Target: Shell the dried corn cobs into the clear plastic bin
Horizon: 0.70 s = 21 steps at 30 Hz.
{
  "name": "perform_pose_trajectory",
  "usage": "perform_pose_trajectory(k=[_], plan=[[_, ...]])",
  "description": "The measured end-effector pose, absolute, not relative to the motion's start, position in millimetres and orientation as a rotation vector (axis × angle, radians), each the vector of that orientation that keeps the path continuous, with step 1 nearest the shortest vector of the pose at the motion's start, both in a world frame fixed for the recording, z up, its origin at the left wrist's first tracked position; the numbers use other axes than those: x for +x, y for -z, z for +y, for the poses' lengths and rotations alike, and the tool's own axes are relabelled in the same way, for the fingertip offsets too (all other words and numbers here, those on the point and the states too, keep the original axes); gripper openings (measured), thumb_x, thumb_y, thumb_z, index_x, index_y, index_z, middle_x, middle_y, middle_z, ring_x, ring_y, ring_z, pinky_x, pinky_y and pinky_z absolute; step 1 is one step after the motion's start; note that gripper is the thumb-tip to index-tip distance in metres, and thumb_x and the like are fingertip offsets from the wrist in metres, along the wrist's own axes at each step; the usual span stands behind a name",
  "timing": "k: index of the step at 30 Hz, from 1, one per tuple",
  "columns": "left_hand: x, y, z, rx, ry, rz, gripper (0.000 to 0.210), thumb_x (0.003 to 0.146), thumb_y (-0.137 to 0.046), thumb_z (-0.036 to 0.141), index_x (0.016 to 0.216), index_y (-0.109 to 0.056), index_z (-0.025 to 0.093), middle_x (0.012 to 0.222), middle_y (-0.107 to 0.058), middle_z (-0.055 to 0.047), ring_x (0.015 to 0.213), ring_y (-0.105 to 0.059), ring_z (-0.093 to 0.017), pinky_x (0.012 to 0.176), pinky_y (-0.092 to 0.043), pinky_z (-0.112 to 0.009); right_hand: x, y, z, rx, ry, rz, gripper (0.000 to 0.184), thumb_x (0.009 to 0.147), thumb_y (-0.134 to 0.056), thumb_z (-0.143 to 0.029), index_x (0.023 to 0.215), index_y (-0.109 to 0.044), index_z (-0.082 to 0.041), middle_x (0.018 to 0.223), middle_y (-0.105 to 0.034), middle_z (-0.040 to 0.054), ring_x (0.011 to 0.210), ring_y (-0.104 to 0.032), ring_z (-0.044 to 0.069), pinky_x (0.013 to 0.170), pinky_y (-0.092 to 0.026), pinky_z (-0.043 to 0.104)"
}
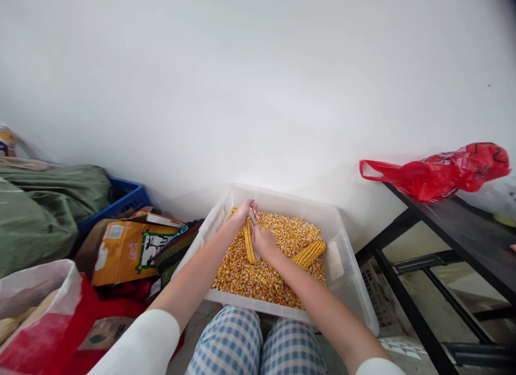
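My left hand (245, 210) is closed around the upper end of a corn cob (249, 245), which points down toward me with yellow kernels along its side. Close against the cob, my right hand (264, 243) is closed too; a thin greyish strip shows by its fingers, too small to name. Both hands are above a translucent plastic bin (342, 246) holding a thick layer of loose corn kernels (253, 289). Another corn cob (310, 254), full of kernels, lies on them at the right, partly behind my right forearm.
Left of the bin are an orange cardboard box (121, 251), a blue crate (131, 202), a green cloth bag (52, 208) and a red-and-white bag (76, 294). At right, a black metal-framed table (479, 230) carries a red plastic bag (443, 173). A white wall (258, 95) rises behind.
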<state>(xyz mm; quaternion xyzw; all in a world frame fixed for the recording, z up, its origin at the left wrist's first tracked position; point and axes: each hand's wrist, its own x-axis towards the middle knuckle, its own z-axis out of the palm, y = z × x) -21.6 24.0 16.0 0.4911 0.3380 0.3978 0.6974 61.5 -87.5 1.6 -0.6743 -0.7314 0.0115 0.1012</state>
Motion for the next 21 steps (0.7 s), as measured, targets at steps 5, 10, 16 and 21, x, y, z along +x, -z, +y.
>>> perform_pose_trajectory(k=[5, 10, 16, 21], plan=[[-22, -10, 28, 1.081, -0.896, 0.714, 0.039, 0.078, -0.033, 0.037, 0.042, -0.035, 0.020, 0.039, -0.038, 0.000, 0.039, -0.042, -0.012, 0.048, -0.037, -0.027, 60, 2, -87, -2.018, -0.045, -2.175, 0.037, 0.092, -0.023, -0.029, 0.099, -0.054, -0.012, 0.079, -0.067, 0.0136, 0.071, -0.064, 0.023, 0.060, -0.042, 0.029], [-23, -8, 29, 1.118, -0.898, 0.735, 0.039, 0.078, -0.032, 0.037, 0.042, -0.034, 0.020, 0.038, -0.038, 0.000, 0.039, -0.042, -0.012, 0.049, -0.037, -0.026, 61, -1, -85, -2.011, -0.022, -2.245, 0.033, 0.090, -0.027, -0.025, 0.100, -0.055, -0.010, 0.080, -0.067, 0.0153, 0.073, -0.065, 0.024, 0.062, -0.045, 0.030], [-23, -11, 28, 1.094, -0.883, 0.731, 0.041, 0.079, -0.029, 0.035, 0.040, -0.033, 0.020, 0.036, -0.037, -0.001, 0.037, -0.042, -0.012, 0.048, -0.036, -0.026, 65, -11, -88, -1.987, 0.038, -2.317, 0.025, 0.086, -0.035, -0.016, 0.098, -0.056, -0.010, 0.079, -0.067, 0.0153, 0.073, -0.066, 0.023, 0.063, -0.047, 0.029], [-18, -20, 19, 1.145, -0.871, 0.742, 0.040, 0.078, -0.030, 0.034, 0.042, -0.035, 0.020, 0.038, -0.038, 0.000, 0.038, -0.041, -0.012, 0.049, -0.037, -0.026, 72, -17, -90, -1.977, 0.065, -2.403, 0.022, 0.084, -0.038, -0.008, 0.098, -0.056, -0.009, 0.080, -0.067, 0.0167, 0.076, -0.065, 0.023, 0.065, -0.048, 0.031]])
